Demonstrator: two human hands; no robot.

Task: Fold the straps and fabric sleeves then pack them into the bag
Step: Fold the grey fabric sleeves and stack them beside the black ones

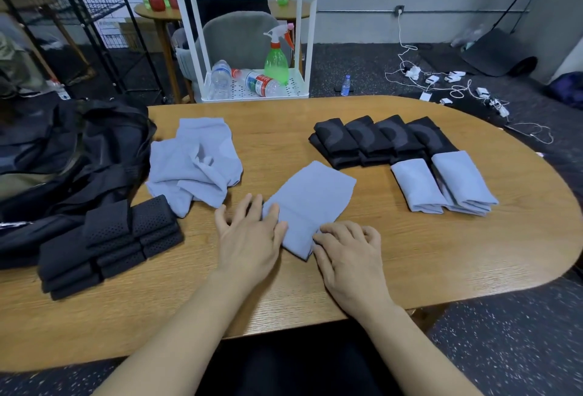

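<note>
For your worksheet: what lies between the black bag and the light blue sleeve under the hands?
In the head view, a loose heap of light blue sleeves lies between the black bag and that sleeve.

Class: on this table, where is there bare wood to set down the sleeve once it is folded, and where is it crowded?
Free: the table's right end, past the folded grey sleeves, and the near edge. Crowded: the left, where the bag, black straps and unfolded grey pile sit close together.
</note>
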